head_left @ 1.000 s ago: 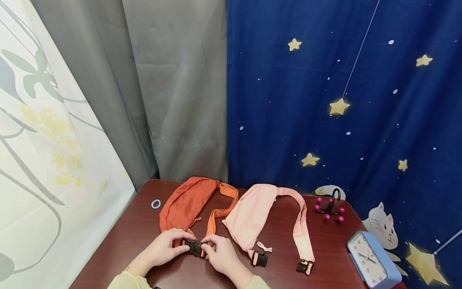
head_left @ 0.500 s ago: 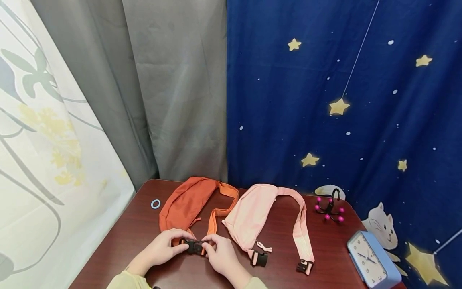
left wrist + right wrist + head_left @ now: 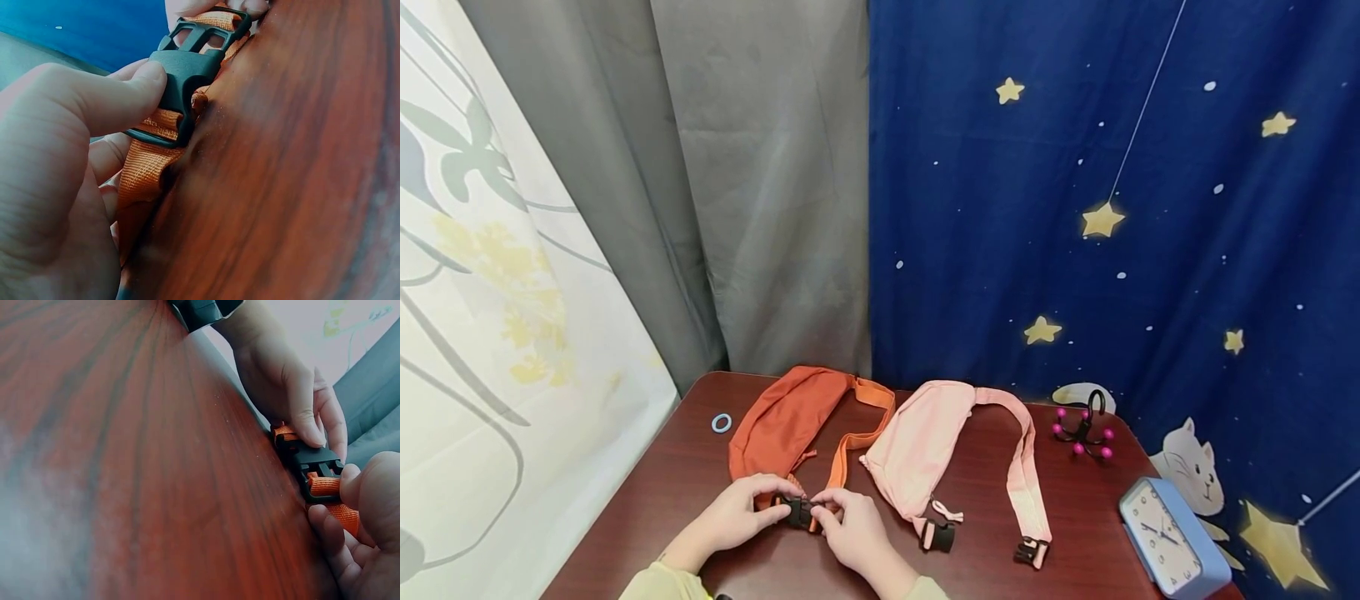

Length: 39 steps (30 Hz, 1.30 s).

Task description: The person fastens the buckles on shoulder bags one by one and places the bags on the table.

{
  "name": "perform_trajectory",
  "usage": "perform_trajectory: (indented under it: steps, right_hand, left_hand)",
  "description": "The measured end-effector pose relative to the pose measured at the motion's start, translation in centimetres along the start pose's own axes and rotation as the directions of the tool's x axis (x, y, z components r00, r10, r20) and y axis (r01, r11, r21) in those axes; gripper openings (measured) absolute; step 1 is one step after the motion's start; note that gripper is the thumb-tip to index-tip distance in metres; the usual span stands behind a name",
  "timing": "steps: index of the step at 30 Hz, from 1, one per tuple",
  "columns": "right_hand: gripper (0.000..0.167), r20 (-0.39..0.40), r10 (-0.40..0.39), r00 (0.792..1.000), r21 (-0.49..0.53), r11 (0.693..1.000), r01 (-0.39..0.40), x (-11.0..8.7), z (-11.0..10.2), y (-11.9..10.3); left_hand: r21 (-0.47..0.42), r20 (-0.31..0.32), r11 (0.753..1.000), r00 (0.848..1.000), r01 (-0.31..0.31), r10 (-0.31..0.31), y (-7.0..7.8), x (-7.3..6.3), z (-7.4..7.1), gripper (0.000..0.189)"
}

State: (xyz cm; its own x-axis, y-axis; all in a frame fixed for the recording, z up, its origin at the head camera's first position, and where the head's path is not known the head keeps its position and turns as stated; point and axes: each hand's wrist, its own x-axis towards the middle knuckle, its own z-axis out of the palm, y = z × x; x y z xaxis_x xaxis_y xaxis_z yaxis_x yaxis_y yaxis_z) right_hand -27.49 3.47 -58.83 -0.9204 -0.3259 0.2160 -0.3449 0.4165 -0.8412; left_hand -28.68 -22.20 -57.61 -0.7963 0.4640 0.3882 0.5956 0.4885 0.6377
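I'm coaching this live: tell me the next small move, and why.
Probably press the right hand toward the left hand, closing the black buckle further: each hand grips one half, and the prongs, lined up with the socket, partly show outside it.

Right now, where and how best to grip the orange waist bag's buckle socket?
I'd pinch the buckle socket near the orange strap, from the person's left, thumb on the broad flat face, fingers behind: its opposite end meets the prong half, pinched by the right hand. The left hand grips from that side too.
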Motion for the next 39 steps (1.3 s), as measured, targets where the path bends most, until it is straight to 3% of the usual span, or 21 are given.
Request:
perform_trajectory:
  steps: [8,20,25,32,39]
  right_hand:
    - [0.011,-0.008,-0.007,1.0,-0.002,1.0,0.007,0.1,0.3,-0.1]
    - [0.02,-0.006,0.053,0.999,0.159,0.986,-0.052,0.2,0.7,-0.2]
    - [0.015,-0.019,0.073,0.997,0.208,0.976,-0.067,0.2,0.9,-0.2]
    - [0.016,-0.038,0.079,0.996,0.226,0.972,-0.068,0.2,1.2,-0.2]
    - [0.016,-0.045,0.091,0.995,0.227,0.971,-0.078,0.3,1.3,-0.5]
  left_hand:
    - [0.014,0.0,1.0,1.0,-0.01,0.01,-0.2,0.1,0.1,0.023]
    - [0.001,-0.01,1.0,1.0,-0.019,0.019,-0.6,0.1,0.4,0.024]
    - [-0.009,-0.01,1.0,1.0,-0.023,0.023,-0.7,0.0,0.4,0.024]
    - [-0.021,0.001,0.999,0.999,0.034,-0.034,-0.6,0.0,0.4,0.021]
    - [-0.024,-0.03,1.0,1.0,0.008,-0.009,0.0,0.1,0.4,0.021]
